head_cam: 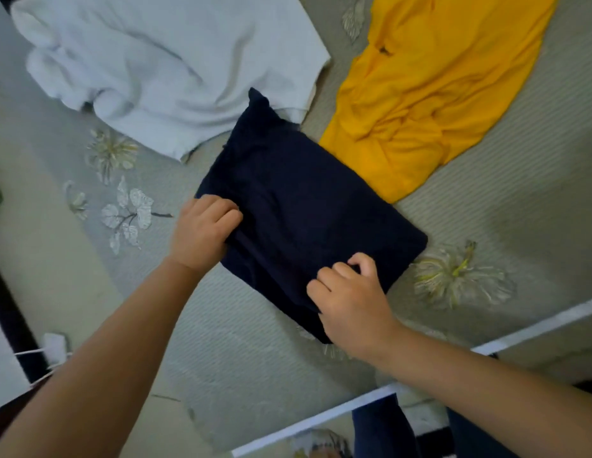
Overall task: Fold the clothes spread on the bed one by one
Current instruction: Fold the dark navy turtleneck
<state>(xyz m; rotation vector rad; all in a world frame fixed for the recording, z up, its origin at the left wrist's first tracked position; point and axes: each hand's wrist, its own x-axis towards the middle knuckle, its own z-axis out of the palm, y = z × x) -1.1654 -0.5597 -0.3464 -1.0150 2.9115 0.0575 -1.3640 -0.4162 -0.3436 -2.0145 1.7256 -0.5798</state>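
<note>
Navy-blue soft cloth, a folded rectangular garment (307, 219), is lying near the middle of the pale floral-printed bedsheet (486, 206) and is being gripped along its near edge: the left hand (202, 233) is curled round the corner at nine o'clock, while the right hand (350, 299) is pinching the edge at five o'clock. For the next fold, judged likely, both corners are best being lifted together and the layers being kept aligned, so that the bundle is not being skewed. Three garments are being counted: the navy one, one rumpled white garment (169, 67) at eleven o'clock, and one crumpled yellow garment (430, 94) at one o'clock, both apparently unfolded.
</note>
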